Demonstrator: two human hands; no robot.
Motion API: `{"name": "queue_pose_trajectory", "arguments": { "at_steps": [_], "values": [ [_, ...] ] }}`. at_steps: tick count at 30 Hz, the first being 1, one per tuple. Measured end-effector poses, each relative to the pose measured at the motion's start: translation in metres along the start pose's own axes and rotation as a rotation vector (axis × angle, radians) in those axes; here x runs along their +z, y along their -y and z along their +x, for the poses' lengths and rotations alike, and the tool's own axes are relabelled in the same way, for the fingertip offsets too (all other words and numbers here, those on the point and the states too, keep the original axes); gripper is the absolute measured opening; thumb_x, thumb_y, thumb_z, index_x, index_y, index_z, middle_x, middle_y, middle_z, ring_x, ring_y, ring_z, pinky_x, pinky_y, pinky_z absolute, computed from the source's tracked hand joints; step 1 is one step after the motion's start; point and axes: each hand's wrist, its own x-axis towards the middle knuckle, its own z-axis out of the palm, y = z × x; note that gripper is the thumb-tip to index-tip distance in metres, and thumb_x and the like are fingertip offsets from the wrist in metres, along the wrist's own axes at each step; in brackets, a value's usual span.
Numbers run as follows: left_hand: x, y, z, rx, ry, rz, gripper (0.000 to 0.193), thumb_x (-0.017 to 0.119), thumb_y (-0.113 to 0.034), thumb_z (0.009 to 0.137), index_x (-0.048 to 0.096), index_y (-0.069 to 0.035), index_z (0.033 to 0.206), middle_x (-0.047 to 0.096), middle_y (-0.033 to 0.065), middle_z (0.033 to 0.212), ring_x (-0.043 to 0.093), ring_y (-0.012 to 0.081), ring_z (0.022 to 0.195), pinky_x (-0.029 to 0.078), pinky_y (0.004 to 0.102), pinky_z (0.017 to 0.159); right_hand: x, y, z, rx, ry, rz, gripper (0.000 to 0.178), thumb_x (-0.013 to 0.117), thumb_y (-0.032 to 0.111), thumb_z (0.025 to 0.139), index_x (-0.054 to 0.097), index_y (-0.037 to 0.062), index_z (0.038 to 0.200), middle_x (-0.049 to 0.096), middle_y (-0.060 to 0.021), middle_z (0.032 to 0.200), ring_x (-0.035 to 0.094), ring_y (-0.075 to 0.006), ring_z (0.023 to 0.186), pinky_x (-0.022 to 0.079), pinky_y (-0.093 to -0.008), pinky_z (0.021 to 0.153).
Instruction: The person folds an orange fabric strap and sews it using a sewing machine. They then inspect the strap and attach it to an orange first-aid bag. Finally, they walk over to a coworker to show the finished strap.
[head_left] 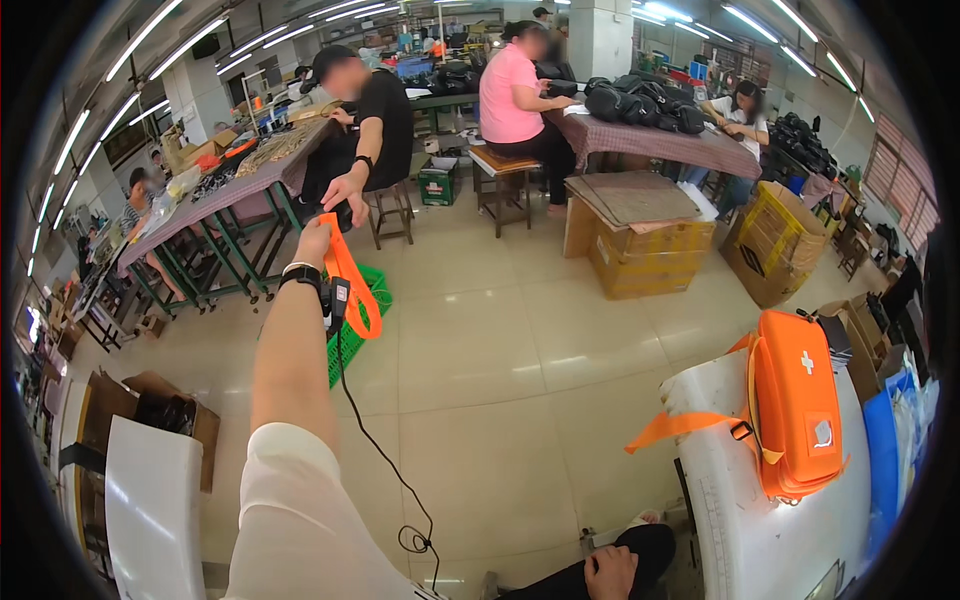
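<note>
My left arm stretches far forward, and my left hand is closed around one end of an orange webbing strap. The rest of the strap hangs down in a loop beside my wrist. Just beyond, a co-worker's hand reaches to the strap's upper end; whether it grips the strap I cannot tell. A black device with a cable is on my left wrist. My right hand lies on my dark-trousered leg, fingers resting flat, holding nothing. To its right, an orange bag with a white cross sits on a white machine table.
Under the strap stands a green plastic crate. Cardboard boxes stand ahead to the right, before a cloth-covered table heaped with black bags. Several people sit at tables. A blue bin is beyond the orange bag.
</note>
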Motion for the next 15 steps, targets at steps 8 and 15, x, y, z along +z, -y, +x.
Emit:
{"name": "queue_pose_trajectory", "arguments": {
  "at_steps": [8, 15],
  "values": [
    [0.019, 0.012, 0.019, -0.047, 0.099, -0.022, 0.043, 0.04, -0.006, 0.08, 0.05, -0.009, 0.121, 0.057, 0.0048, 0.096, 0.058, 0.0195, 0.085, 0.051, 0.0392, 0.073, -0.002, 0.003, 0.005, -0.007, 0.0, -0.03, 0.019, 0.057, 0.023, 0.088, 0.063, 0.0056, 0.094, 0.062, -0.0106, 0.098, 0.055, -0.0274, 0.09, 0.042, -0.0429, 0.081],
    [0.025, 0.037, 0.034, 0.077, 0.242, -0.267, 0.032, 0.041, -0.008, 0.085, 0.056, -0.006, 0.113, 0.055, 0.0016, 0.083, 0.054, 0.015, 0.071, 0.046, 0.0316, 0.062, -0.004, 0.003, 0.016, 0.016, 0.015, 0.046, 0.013, 0.063, 0.021, 0.078, 0.064, 0.0088, 0.074, 0.057, -0.0042, 0.077, 0.052, -0.0239, 0.083, 0.037, -0.0389, 0.075]
  ]
}}
